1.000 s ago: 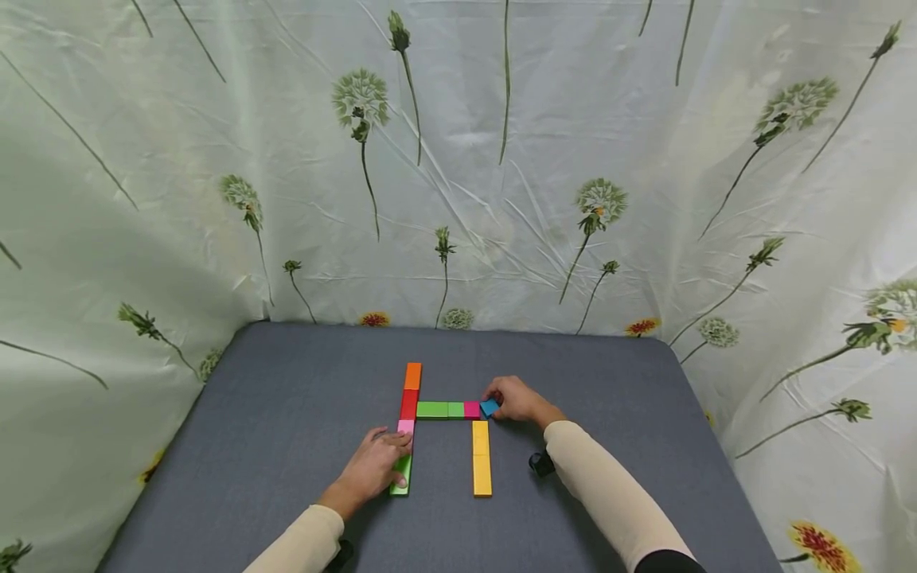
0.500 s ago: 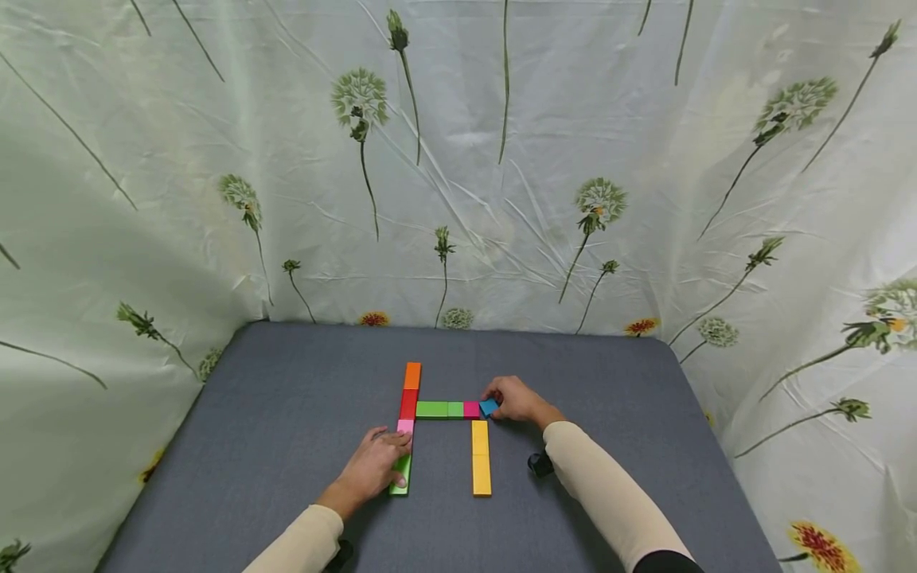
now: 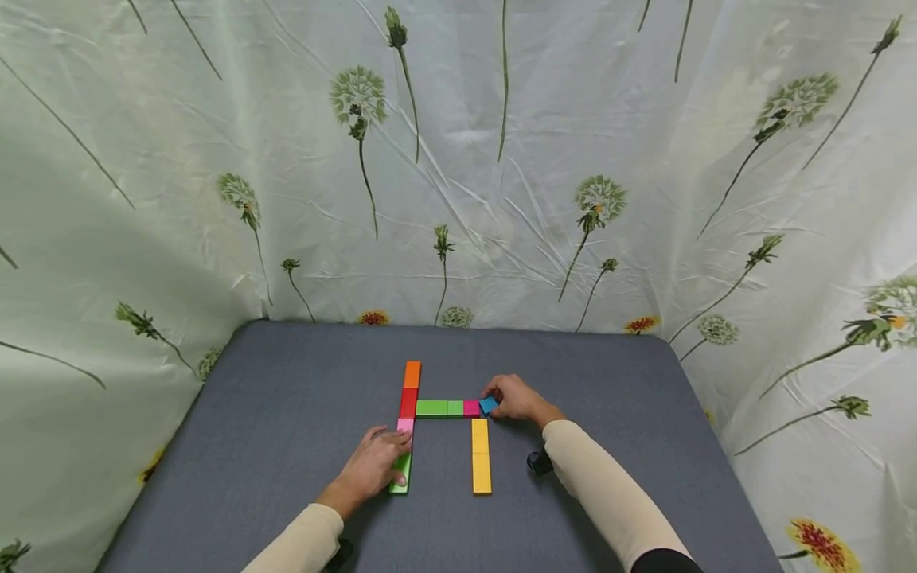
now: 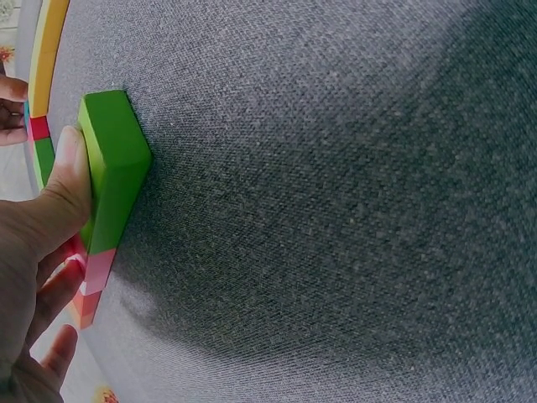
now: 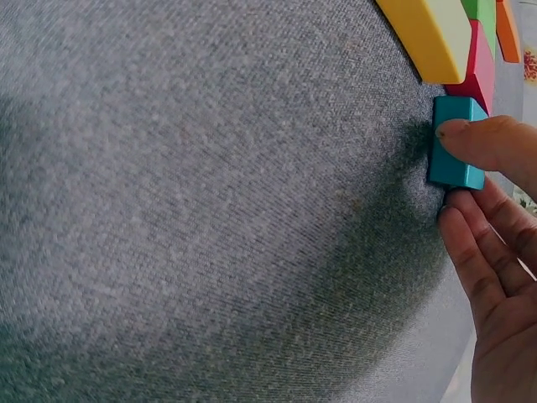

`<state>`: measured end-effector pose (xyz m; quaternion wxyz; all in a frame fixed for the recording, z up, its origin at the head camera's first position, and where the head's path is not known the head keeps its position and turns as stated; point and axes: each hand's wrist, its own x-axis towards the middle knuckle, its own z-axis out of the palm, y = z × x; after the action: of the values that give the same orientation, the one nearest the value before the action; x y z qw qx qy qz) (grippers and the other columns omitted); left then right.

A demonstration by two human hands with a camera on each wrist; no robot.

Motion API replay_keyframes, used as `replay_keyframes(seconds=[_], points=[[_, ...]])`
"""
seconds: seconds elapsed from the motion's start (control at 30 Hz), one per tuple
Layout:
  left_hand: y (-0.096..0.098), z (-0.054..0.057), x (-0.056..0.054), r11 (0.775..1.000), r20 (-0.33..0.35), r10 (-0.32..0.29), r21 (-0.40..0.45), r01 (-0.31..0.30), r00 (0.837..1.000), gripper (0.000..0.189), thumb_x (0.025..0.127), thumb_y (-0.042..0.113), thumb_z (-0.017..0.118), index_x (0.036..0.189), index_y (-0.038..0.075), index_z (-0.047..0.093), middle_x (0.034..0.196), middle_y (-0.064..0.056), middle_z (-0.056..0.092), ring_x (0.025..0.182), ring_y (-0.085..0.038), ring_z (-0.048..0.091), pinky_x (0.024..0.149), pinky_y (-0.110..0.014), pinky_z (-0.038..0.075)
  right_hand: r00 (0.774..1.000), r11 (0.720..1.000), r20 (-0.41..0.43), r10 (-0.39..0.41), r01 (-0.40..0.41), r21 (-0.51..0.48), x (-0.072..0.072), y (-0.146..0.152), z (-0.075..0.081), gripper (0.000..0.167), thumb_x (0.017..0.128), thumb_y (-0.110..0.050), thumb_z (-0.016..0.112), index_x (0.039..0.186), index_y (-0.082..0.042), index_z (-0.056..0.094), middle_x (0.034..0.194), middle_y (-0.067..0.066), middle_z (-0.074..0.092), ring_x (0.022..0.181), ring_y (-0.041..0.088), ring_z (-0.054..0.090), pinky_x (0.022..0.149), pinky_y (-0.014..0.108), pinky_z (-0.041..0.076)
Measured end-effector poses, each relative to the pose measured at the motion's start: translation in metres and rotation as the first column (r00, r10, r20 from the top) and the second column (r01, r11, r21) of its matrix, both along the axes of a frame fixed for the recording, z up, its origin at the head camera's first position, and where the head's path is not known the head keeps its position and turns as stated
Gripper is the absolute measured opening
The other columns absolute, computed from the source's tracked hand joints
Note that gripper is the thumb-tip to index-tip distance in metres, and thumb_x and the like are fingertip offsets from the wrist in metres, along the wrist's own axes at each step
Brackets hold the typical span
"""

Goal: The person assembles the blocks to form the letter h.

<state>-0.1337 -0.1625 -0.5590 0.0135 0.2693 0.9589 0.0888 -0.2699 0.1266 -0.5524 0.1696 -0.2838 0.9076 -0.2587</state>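
Note:
A small blue block (image 3: 489, 406) sits slightly turned at the right end of the crossbar of blocks. My right hand (image 3: 514, 398) pinches it, the thumb across its near face in the right wrist view, where the blue block (image 5: 457, 143) lies close beside a magenta block (image 5: 477, 67). My left hand (image 3: 372, 461) rests on the left column: its thumb lies on the long green block (image 4: 117, 143), and a fingertip is on the pink block (image 3: 405, 426). Above these, the column continues with a red block (image 3: 408, 403) and an orange block (image 3: 412, 374).
Two green blocks (image 3: 433, 409) and the magenta block form the crossbar from the red block rightward. Yellow blocks (image 3: 481, 458) make a short column below its right end. All lie on a grey cloth-covered table (image 3: 301, 382), with a floral curtain (image 3: 501, 199) behind.
Both hands stay in place, the right still pinching the blue block. The whole head view shifts only very slightly.

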Motion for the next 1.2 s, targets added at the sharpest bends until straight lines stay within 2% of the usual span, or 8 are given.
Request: replay_keyframes(seconds=[0.17,0.27,0.33,0.5,0.6,0.7,0.9,1.2], points=[[0.000,0.000,0.000,1.000,-0.026,-0.015,-0.007,0.014,1.000,0.062,0.063,0.035,0.081,0.114,0.001,0.070,0.124,-0.011,0.065,0.116,-0.025,0.060,0.100,-0.050,0.040,1.000,1.000,-0.007,0.014,-0.014,-0.014,0.002,0.003,0.004,0.033,0.074,-0.006,0.080,0.106,-0.004,0.070,0.098,0.005,0.064,0.086,0.018,0.059,0.077,0.033,0.051],[0.000,0.000,0.000,1.000,-0.034,-0.022,-0.009,0.022,0.999,0.062,0.063,0.035,0.081,0.114,0.001,0.070,0.123,-0.011,0.066,0.115,-0.025,0.060,0.099,-0.049,0.040,0.999,1.000,-0.034,0.012,-0.013,-0.006,0.012,0.007,0.009,0.037,0.078,-0.014,0.079,0.112,-0.006,0.068,0.105,0.005,0.062,0.095,0.021,0.058,0.085,0.040,0.050],[0.001,0.000,0.000,1.000,-0.034,-0.026,-0.012,0.025,0.999,0.062,0.063,0.034,0.081,0.114,0.001,0.070,0.123,-0.011,0.066,0.115,-0.025,0.060,0.099,-0.049,0.040,0.998,1.000,-0.061,0.021,-0.021,-0.002,0.023,0.009,0.014,0.040,0.080,-0.020,0.078,0.116,-0.006,0.065,0.111,0.007,0.059,0.102,0.024,0.057,0.091,0.045,0.047],[0.001,0.000,-0.001,0.999,-0.038,-0.025,-0.026,0.024,0.999,0.062,0.063,0.034,0.081,0.114,0.002,0.070,0.123,-0.011,0.066,0.115,-0.024,0.060,0.099,-0.049,0.041,0.982,0.990,-0.143,0.126,-0.114,0.084,0.060,0.012,0.017,0.060,0.082,-0.041,0.074,0.130,-0.008,0.058,0.135,0.013,0.049,0.124,0.032,0.047,0.102,0.052,0.039],[0.000,-0.001,-0.001,1.000,-0.029,-0.018,-0.026,0.017,0.999,0.063,0.063,0.034,0.082,0.115,0.002,0.070,0.124,-0.010,0.065,0.116,-0.024,0.060,0.099,-0.049,0.041,0.960,0.971,-0.194,0.200,-0.167,0.173,0.079,0.013,0.014,0.076,0.079,-0.055,0.071,0.138,-0.010,0.052,0.147,0.014,0.039,0.134,0.033,0.039,0.106,0.052,0.035],[0.000,-0.001,-0.001,1.000,-0.012,-0.014,-0.015,0.014,1.000,0.063,0.063,0.033,0.082,0.115,0.001,0.069,0.124,-0.011,0.065,0.116,-0.025,0.060,0.100,-0.050,0.040,0.945,0.950,-0.200,0.257,-0.209,0.233,0.093,0.012,0.011,0.087,0.077,-0.064,0.068,0.143,-0.011,0.046,0.154,0.013,0.031,0.139,0.030,0.033,0.110,0.048,0.033],[0.000,0.000,0.000,1.000,0.008,0.000,-0.003,0.000,1.000,0.063,0.063,0.033,0.082,0.116,0.000,0.069,0.125,-0.012,0.064,0.117,-0.026,0.059,0.101,-0.051,0.039,0.950,0.935,-0.130,0.285,-0.246,0.255,0.104,0.005,0.006,0.098,0.077,-0.070,0.062,0.149,-0.010,0.035,0.159,0.014,0.019,0.145,0.027,0.021,0.114,0.044,0.026],[0.003,0.004,0.001,1.000,0.034,0.014,0.005,-0.014,0.999,0.065,0.064,0.031,0.083,0.119,-0.001,0.067,0.127,-0.012,0.063,0.118,-0.027,0.058,0.102,-0.051,0.038,0.935,0.925,-0.185,0.304,-0.243,0.291,0.110,0.005,0.000,0.092,0.080,-0.065,0.062,0.146,-0.006,0.039,0.156,0.014,0.026,0.143,0.026,0.027,0.112,0.042,0.030]])
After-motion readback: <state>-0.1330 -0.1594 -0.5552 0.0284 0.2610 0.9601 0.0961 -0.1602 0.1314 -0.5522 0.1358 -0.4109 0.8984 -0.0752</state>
